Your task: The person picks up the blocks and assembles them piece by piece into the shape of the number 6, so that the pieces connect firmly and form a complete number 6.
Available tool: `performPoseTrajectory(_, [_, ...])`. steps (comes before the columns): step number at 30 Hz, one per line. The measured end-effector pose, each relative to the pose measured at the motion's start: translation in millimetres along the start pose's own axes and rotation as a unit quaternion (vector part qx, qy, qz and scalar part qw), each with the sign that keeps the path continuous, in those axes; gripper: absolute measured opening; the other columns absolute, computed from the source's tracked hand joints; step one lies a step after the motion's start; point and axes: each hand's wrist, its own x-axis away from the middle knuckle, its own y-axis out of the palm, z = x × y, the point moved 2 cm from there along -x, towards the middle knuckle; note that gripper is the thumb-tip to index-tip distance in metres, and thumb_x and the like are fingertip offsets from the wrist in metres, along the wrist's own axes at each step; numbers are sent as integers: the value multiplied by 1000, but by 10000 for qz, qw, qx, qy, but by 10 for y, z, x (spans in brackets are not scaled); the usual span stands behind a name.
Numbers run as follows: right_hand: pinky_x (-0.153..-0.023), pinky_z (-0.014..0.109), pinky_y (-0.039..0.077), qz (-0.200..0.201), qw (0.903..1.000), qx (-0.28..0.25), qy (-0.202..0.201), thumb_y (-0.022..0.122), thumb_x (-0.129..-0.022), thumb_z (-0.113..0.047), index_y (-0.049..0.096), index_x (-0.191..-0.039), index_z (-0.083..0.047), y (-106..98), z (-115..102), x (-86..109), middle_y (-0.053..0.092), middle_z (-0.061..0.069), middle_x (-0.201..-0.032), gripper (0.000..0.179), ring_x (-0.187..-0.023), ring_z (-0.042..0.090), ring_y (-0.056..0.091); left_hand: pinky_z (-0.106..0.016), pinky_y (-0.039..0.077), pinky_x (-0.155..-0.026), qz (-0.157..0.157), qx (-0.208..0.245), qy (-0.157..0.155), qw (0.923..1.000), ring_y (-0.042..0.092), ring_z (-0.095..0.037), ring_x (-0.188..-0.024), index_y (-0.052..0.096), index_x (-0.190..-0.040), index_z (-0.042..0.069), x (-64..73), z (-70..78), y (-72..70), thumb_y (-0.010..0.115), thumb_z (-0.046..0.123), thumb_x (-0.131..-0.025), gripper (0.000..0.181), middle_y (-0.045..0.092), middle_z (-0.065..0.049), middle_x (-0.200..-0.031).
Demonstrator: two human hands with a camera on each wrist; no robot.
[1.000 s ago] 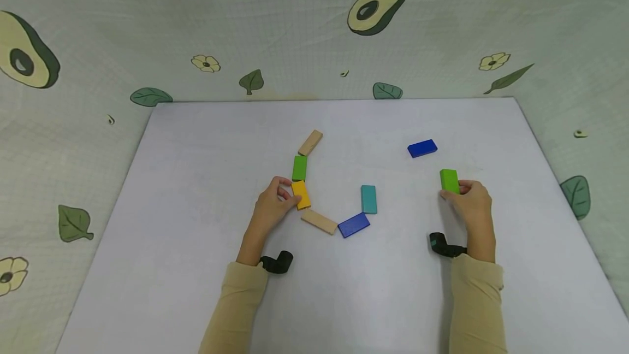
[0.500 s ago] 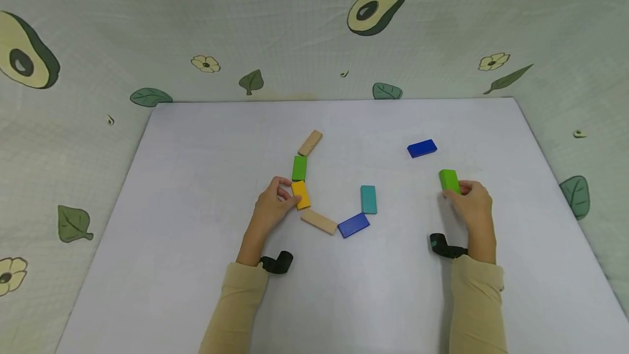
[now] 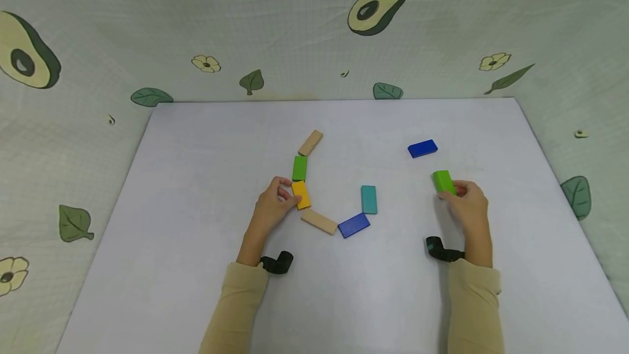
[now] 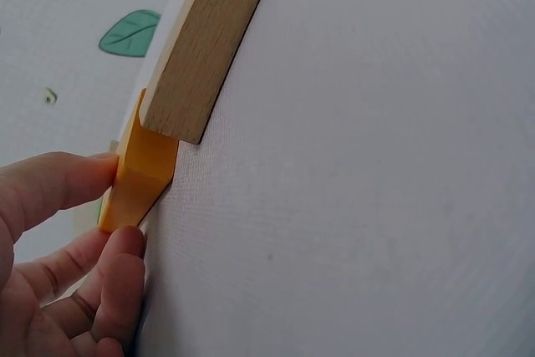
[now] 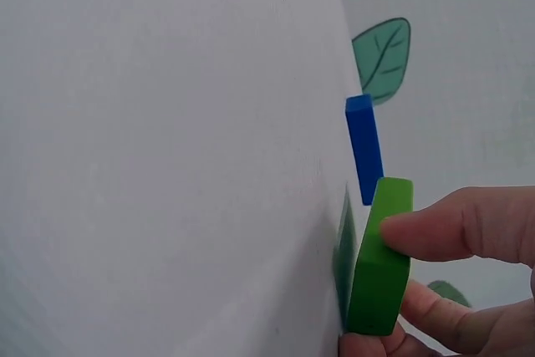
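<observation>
My left hand (image 3: 272,204) pinches a yellow wooden block (image 3: 301,194) between thumb and fingers. The block sits in a curved row on the white table. Above it in that row lie a green block (image 3: 300,168) and a plain wood block (image 3: 310,142). Below come another plain block (image 3: 319,222), a blue block (image 3: 354,225) and a teal block (image 3: 369,200). On the right, my right hand (image 3: 469,206) holds a bright green block (image 5: 382,282) by its sides, seemingly just off the surface, its shadow beside it in the right wrist view.
A loose dark blue block (image 3: 422,148) lies beyond the right hand, apart from the row. The white tabletop (image 3: 373,299) ends at a cloth (image 3: 295,26) printed with avocados and leaves. Each wrist carries a small black camera.
The right hand has shifted slightly left and toward the body, and its green block has turned a little. The left hand and the row of blocks stay still.
</observation>
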Motion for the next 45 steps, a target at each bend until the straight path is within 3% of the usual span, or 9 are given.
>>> performPoseTrajectory(12, [-86, 40, 39, -99, 9998, 33, -189, 56, -88, -21, 41, -135, 4, 116, -102, 56, 44, 23, -127, 55, -111, 33, 42, -25, 35, -58, 7, 2, -19, 10000, 48, -18, -66, 51, -116, 10, -9, 0, 0, 69, 25, -82, 41, 57, -7, -83])
performPoseTrajectory(27, [-92, 44, 39, -436, 9959, 44, -797, 56, -90, -14, 42, -134, 5, 266, -278, 130, 44, 25, -124, 49, -111, 35, 42, -25, 35, -58, 18, -16, -27, 10000, 48, -18, -67, 51, -116, 10, -25, -11, 3, 69, 24, -82, 41, 57, -7, -83])
performPoseTrajectory(45, [-83, 40, 40, -591, 9835, 250, -1689, 55, -89, -4, 44, -128, 13, 424, -420, 111, 43, 27, -114, 44, -98, 33, 44, -25, 36, -59, -7, -63, -75, 10000, 49, -19, -69, 51, -116, 11, -23, -27, 10, 67, 25, -84, 39, 57, -7, -84])
